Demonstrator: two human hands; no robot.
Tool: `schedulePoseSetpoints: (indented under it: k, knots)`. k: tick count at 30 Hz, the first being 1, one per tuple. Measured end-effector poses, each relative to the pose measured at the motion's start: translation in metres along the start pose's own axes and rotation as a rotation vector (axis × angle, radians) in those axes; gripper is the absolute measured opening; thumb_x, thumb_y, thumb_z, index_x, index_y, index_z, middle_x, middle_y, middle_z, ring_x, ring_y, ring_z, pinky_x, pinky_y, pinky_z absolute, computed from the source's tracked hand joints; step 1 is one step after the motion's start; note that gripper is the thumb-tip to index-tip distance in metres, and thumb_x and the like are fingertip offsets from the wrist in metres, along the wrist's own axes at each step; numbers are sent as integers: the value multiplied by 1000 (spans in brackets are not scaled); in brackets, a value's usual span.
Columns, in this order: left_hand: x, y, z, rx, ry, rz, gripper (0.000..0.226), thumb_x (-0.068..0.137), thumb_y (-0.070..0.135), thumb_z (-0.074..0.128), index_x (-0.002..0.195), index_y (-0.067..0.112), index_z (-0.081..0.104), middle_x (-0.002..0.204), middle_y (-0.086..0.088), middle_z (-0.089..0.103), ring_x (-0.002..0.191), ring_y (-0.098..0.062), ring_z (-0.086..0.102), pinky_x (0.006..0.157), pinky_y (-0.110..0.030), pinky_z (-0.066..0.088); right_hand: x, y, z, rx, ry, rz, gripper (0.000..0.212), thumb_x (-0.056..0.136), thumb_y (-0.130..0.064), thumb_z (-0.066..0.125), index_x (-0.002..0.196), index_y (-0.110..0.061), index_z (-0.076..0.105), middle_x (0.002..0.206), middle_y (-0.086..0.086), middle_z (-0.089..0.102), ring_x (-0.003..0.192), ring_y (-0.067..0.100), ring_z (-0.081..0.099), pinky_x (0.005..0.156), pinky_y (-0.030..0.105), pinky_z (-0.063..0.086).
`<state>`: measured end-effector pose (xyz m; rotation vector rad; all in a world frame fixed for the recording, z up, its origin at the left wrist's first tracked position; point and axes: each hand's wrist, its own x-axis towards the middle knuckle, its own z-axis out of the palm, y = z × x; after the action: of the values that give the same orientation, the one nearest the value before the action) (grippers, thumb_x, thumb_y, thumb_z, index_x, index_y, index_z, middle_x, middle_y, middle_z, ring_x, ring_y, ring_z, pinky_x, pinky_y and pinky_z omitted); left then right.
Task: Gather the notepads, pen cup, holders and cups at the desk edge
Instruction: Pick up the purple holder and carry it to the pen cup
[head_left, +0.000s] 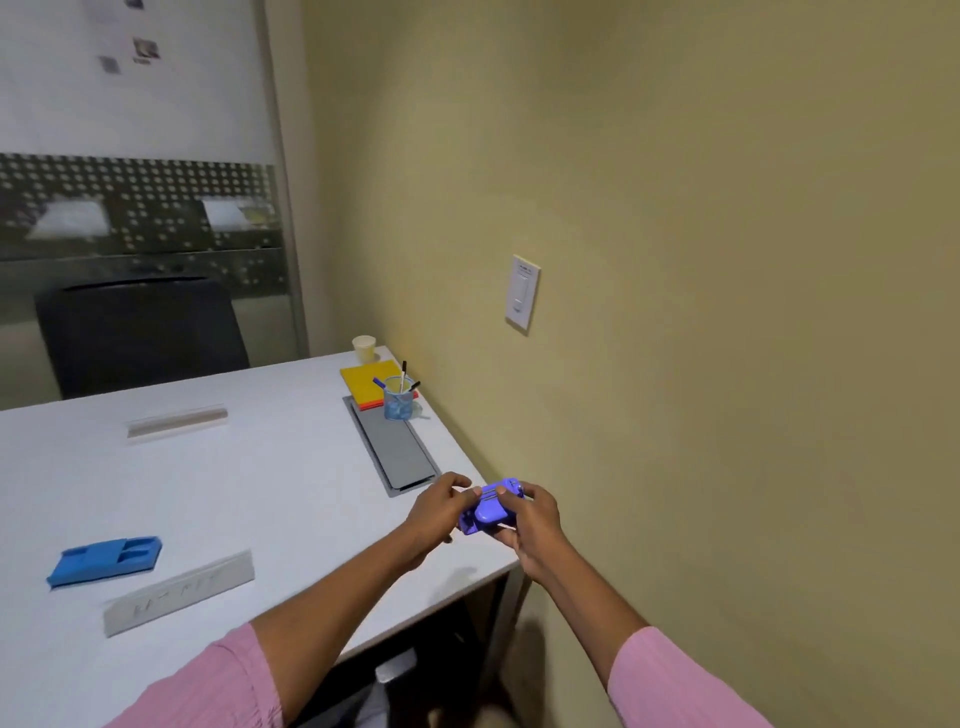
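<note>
My left hand (440, 506) and my right hand (530, 519) both grip a purple plastic holder (491, 506) just above the desk's right edge by the wall. Further back along that edge a clear pen cup (399, 401) with several pens stands on the corner of a yellow notepad stacked over an orange one (370, 378). A small pale paper cup (364, 348) stands at the far corner. A blue holder (104, 560) lies at the near left of the desk.
The white desk (249, 488) has a grey cable flap (395, 447) near the wall. Two name-plate strips lie on it, one grey (179, 592) at the front and one beige (176, 420) further back. A dark chair (140, 332) stands behind. A wall switch (522, 292) is mounted on the right.
</note>
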<state>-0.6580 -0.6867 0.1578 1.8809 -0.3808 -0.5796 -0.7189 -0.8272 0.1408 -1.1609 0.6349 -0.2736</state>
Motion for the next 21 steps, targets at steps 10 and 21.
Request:
schedulePoseSetpoints:
  k: [10, 21]
  knots:
    - [89, -43, -91, 740, 113, 29, 81, 91, 67, 23, 149, 11, 22, 152, -14, 33, 135, -33, 36, 107, -46, 33, 117, 14, 88, -64, -54, 116, 29, 90, -2, 61, 117, -3, 52, 115, 24, 63, 94, 35, 68, 65, 40, 61]
    - [204, -90, -149, 1169, 175, -10, 94, 82, 75, -3, 152, 13, 11, 160, -11, 16, 145, -36, 14, 115, -53, 14, 273, 50, 154, -151, -58, 225, 27, 86, 2, 64, 111, -6, 57, 105, 18, 66, 82, 29, 69, 71, 44, 61]
